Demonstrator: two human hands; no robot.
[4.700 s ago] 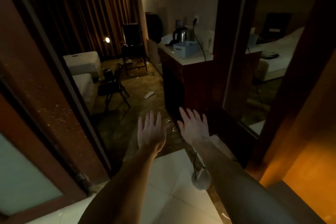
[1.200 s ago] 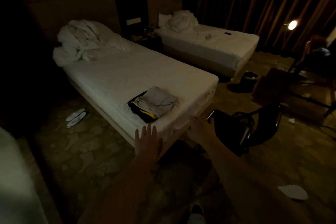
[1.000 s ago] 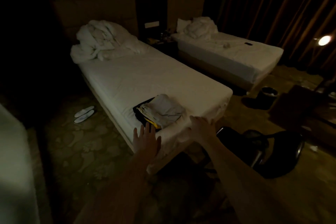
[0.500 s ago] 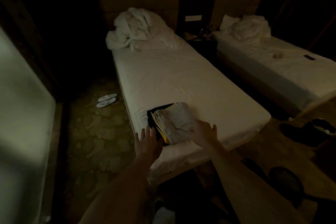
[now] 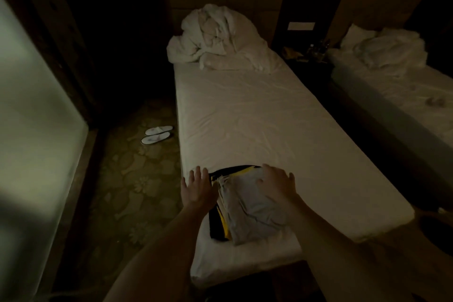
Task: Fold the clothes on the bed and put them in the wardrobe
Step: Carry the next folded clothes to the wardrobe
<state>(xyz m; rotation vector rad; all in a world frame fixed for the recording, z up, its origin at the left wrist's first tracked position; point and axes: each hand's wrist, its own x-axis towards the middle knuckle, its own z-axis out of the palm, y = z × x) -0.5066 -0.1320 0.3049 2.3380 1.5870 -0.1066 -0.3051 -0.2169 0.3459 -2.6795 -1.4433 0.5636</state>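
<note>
A stack of folded clothes (image 5: 247, 213), a pale grey garment on top of black and yellow ones, lies near the foot of the white bed (image 5: 245, 117). My left hand (image 5: 197, 189) reaches with straight, spread fingers to the stack's left edge and holds nothing. My right hand (image 5: 277, 182) lies with spread fingers on the far right part of the grey garment. The room is dim.
A crumpled white duvet (image 5: 218, 41) is heaped at the head of the bed. White slippers (image 5: 157, 134) lie on the patterned carpet to the left. A second bed (image 5: 397, 86) stands to the right, a dark nightstand (image 5: 306, 56) between them. A frosted glass panel (image 5: 31, 142) fills the left side.
I have turned from the doorway and walked to the foot of the bed. Both hands have moved forward onto the stack of clothes, the right one now on top of it.
</note>
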